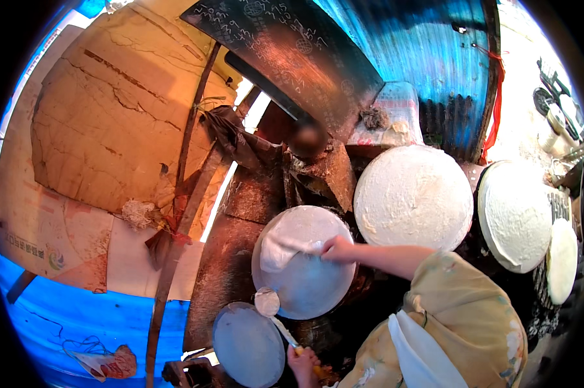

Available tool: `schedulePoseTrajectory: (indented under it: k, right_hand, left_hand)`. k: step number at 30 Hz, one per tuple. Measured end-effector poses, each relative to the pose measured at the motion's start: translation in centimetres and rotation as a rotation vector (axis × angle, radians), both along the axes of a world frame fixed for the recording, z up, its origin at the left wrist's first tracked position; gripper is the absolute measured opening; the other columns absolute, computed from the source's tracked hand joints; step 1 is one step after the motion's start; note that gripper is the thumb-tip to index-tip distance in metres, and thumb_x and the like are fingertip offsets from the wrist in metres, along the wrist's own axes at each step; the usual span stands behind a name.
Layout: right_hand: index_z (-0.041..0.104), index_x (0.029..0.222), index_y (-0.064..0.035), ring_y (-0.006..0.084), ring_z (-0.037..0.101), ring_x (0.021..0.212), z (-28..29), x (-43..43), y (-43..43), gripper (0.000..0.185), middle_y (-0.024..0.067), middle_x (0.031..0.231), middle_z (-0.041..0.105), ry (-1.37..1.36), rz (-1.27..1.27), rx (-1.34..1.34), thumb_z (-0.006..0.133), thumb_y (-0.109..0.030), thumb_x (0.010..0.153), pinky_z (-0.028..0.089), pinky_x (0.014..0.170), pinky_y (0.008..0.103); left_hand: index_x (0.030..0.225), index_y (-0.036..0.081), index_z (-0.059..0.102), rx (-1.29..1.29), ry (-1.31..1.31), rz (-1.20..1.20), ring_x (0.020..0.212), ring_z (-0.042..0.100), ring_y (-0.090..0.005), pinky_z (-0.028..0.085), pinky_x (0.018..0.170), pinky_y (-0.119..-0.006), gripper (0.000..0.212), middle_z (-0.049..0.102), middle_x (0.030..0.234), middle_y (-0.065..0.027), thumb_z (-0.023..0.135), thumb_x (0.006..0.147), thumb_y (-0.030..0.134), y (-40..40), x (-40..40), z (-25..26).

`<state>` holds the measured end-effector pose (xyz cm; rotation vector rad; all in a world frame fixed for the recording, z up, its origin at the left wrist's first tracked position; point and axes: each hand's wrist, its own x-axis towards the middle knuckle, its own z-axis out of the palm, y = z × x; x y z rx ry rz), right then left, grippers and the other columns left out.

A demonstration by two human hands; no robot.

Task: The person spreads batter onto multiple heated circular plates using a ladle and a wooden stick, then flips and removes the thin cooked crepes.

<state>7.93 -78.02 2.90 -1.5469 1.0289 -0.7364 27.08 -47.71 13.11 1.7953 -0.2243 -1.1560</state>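
My right hand (339, 250) is closed on a spreading tool, blurred, over the middle round griddle (316, 288). White batter (275, 257) lies on that griddle's upper left part. Low in the view, my left hand (302, 363) grips the handle of a ladle (267, 301), whose round, whitish bowl is at the griddle's lower left edge. Below it is a second round griddle (248, 344), grey, with no thick batter layer visible. A larger round griddle (413, 196) up and to the right bears a white layer, as does another griddle (515, 213) farther right.
A pale round flatbread (561, 262) is at the far right. Beyond the griddles are a rusty metal box (328, 169) and a printed sack (394, 104). A wooden post (168, 281) stands before cardboard sheets (73, 242) on the left. A dark board (292, 53) bears chalk writing.
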Motion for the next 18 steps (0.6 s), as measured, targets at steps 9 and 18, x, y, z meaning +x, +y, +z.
schedulePoseTrajectory:
  k: [9,18]
  right_hand:
    - [0.071,0.096,-0.0105,0.0156,0.057,0.059,5.0,-1.2,-3.1,0.028,0.0045,0.07,0.061,0.045,0.045,0.274,0.072,-0.027,0.073,0.048,0.051,0.0308]
    - [0.068,0.097,-0.0068,0.0058,0.043,0.044,6.7,-1.0,-5.6,0.019,-0.0016,0.06,0.053,0.072,0.27,0.425,0.07,-0.014,0.08,0.032,0.038,0.0216]
  left_hand:
    - [0.092,0.012,0.043,-0.193,-0.159,0.264,0.055,0.039,-0.0081,0.034,0.051,-0.022,0.009,0.044,0.073,0.0004,0.05,0.089,0.01,0.7,-7.6,13.6]
    - [0.134,0.014,0.041,-0.514,0.259,0.5,0.042,0.03,-0.0046,0.026,0.037,-0.018,0.05,0.035,0.061,0.0007,0.048,0.087,-0.001,5.9,-5.2,9.1]
